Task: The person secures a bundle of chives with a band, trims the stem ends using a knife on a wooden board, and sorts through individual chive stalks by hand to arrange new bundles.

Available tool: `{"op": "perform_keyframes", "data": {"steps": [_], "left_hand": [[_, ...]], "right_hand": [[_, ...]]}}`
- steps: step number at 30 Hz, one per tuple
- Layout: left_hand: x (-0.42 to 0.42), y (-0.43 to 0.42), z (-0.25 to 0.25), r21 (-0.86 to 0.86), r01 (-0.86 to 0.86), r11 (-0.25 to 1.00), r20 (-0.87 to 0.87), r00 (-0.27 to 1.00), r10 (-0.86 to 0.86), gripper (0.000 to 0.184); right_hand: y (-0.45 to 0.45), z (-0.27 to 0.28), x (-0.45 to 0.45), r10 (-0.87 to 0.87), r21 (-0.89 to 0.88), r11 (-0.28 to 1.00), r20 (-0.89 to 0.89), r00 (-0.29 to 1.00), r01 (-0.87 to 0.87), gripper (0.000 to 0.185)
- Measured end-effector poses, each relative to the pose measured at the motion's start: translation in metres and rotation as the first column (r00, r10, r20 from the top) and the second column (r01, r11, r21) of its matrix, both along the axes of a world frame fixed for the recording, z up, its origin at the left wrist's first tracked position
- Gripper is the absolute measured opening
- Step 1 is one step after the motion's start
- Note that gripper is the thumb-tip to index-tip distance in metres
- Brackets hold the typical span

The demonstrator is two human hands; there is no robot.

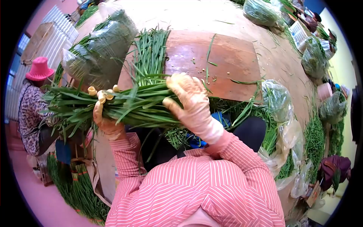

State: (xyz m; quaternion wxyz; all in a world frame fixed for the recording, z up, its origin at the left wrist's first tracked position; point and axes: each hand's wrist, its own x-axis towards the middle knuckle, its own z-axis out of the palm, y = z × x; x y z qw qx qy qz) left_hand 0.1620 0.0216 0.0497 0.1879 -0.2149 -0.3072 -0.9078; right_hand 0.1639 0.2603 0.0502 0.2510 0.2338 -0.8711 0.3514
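A thick bundle of long green stalks (140,104) lies sideways in front of my chest. My left hand (106,111), gloved with pale fingertip covers, is wrapped round the bundle's left part. At its right end my right hand (193,104), in a whitish glove, rests against the stalks with thumb and fingers apart. Beyond them a flat pile of green stalks (151,53) lies on the left side of a reddish-brown board (230,60). A few loose leaves and small scraps are scattered on the board.
A big plastic bag of greens (107,45) stands at the left. More stalks and clear plastic (278,98) lie at my right. A person in a pink hat (36,102) sits at the far left. Tied bundles (81,185) lie lower left. Other people are at the far right.
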Motion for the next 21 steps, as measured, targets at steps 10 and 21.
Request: {"op": "perform_keyframes", "data": {"steps": [10, 21], "left_hand": [[0.025, -0.046, -0.015, 0.062, -0.078, 0.995, 0.094, 0.993, 0.071, 0.031], [0.035, -0.02, 0.0, -0.002, 0.016, 1.0, 0.022, 1.0, -0.016, 0.029]], "right_hand": [[0.137, -0.11, -0.027, -0.535, 0.502, 0.758, 0.111, 0.838, 0.418, 0.021], [0.026, -0.048, 0.005, 0.226, -0.104, 0.968, -0.047, 0.973, -0.23, 0.036]]}}
